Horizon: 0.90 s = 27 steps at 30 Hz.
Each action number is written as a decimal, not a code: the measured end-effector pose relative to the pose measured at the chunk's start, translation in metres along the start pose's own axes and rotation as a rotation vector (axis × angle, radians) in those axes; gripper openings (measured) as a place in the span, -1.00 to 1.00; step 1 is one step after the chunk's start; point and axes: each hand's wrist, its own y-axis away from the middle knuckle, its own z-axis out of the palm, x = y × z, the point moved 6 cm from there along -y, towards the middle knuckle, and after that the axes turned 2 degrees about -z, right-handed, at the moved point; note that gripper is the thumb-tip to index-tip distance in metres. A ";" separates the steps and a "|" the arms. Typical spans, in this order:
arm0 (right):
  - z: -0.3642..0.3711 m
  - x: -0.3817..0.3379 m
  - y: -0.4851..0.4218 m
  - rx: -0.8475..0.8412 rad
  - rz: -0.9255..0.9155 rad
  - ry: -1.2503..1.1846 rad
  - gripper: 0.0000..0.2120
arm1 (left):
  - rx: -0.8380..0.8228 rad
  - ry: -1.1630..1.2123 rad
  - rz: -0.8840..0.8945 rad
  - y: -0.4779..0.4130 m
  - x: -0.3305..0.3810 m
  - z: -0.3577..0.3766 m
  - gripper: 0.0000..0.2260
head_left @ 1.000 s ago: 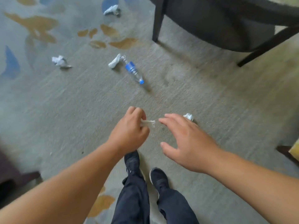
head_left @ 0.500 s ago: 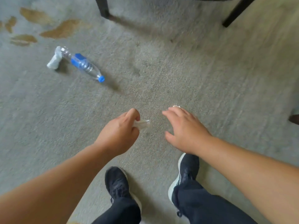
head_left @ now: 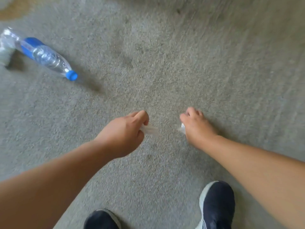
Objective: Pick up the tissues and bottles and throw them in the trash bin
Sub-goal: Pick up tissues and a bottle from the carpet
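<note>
My left hand (head_left: 127, 131) is closed on a white tissue (head_left: 151, 129) that sticks out to the right of its fingers. My right hand (head_left: 196, 126) is curled down on the carpet around a second crumpled tissue (head_left: 181, 127), of which only a small white bit shows under the fingers. A clear plastic bottle (head_left: 44, 57) with a blue label and blue cap lies on its side at the upper left, well away from both hands. Another tissue (head_left: 4, 53) lies blurred at the bottle's base end, at the left edge. No trash bin is in view.
Grey carpet (head_left: 165, 63) fills the view, with a tan patch (head_left: 13, 7) at the top left corner. My two dark shoes (head_left: 216, 205) stand at the bottom edge, below the hands.
The view has dropped closer to the floor and the chair legs have left it. My right hand went from spread open above the tissue to curled around it. The left hand still holds its tissue.
</note>
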 end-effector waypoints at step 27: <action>-0.418 -0.461 0.166 -0.066 -0.591 -0.344 -0.85 | 0.450 0.315 -0.575 0.367 -0.066 -0.423 -0.83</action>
